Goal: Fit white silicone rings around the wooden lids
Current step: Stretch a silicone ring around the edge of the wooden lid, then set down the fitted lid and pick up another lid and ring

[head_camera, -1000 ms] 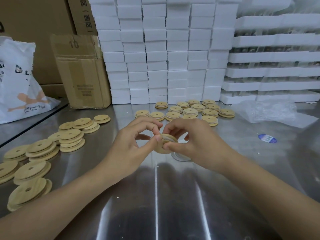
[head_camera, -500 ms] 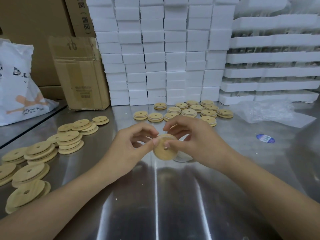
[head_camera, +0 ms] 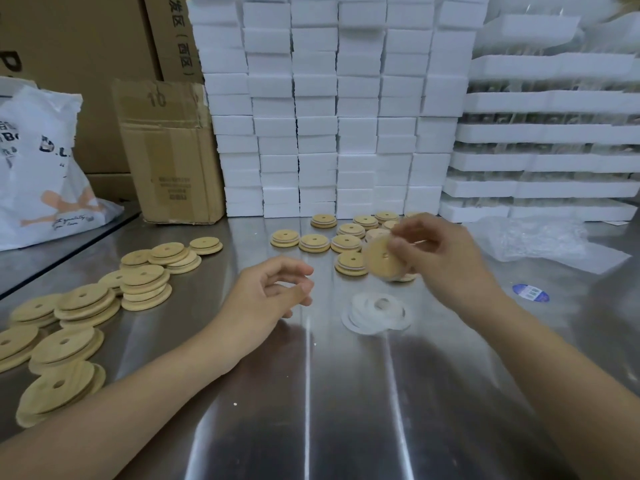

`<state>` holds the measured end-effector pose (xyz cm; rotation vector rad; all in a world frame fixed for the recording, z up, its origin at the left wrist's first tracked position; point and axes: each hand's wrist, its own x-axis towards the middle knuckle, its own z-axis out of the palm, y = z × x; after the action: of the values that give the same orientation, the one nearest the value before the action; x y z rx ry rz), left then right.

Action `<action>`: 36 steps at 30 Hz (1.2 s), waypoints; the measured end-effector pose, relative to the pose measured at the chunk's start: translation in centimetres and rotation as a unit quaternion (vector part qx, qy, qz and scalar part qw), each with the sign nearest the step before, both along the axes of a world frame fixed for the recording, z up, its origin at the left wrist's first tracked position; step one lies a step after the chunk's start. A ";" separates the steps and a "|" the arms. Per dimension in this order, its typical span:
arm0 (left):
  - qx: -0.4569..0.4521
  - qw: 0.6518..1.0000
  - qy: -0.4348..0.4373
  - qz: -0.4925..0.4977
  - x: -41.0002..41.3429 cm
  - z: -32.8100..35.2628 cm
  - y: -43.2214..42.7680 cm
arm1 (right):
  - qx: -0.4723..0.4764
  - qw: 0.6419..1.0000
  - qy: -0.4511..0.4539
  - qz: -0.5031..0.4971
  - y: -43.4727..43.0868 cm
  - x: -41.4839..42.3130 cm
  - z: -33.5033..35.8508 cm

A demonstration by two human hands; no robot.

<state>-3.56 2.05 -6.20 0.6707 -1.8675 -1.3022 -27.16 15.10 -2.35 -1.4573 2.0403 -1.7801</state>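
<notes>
Above the right-centre of the desk (head_camera: pixel 311 393), the right hand (head_camera: pixel 446 258) holds 1 wooden lid (head_camera: pixel 381 259) clear of the surface.

Right grip: the thumb presses on the upper right of the lid's face and the fingers curl behind its far edge. The lid projects to the left of and below the grip, tilted, with its flat face and centre hole toward the camera. Motion blur hides the rim, so whether a ring is seated on it cannot be told. The lid hangs in front of the nearest lids of the rear group (head_camera: pixel 313 242), several of which show a white band round the edge.

Left grip: the left hand (head_camera: pixel 266 292) is loosely curled, thumb tip near the index fingertip, and has hold of nothing.

White silicone rings (head_camera: pixel 375 313) lie in a flat overlapping pile on the desk, between the 2 hands and below the held lid, touching neither hand.

Bare lids (head_camera: pixel 83 306) lie in loose stacks along the left side of the desk, well apart from both hands.

At the rear stand white foam blocks (head_camera: pixel 311 116), a cardboard box (head_camera: pixel 173 157), a printed white bag (head_camera: pixel 41 168) and foam trays (head_camera: pixel 547 133). A clear plastic bag (head_camera: pixel 540 240) and a blue label (head_camera: pixel 530 293) lie at right.
</notes>
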 end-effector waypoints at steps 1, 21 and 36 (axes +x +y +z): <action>0.002 1.000 0.001 0.010 0.0 0.0 -0.1 | 0.007 0.998 -0.016 -0.053 0.1 -1.5 -0.3; -0.095 0.994 -0.056 0.010 0.2 -1.0 -0.8 | 0.198 0.956 0.076 -0.204 0.7 -6.4 -3.2; -0.174 0.686 -0.643 0.292 8.3 1.9 -10.0 | 0.291 0.920 0.261 0.020 -0.3 -0.6 -3.0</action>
<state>4.76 -7.95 -4.34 2.0799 -2.3961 0.1773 -27.76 14.81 -5.37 -1.8469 2.4330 -0.6740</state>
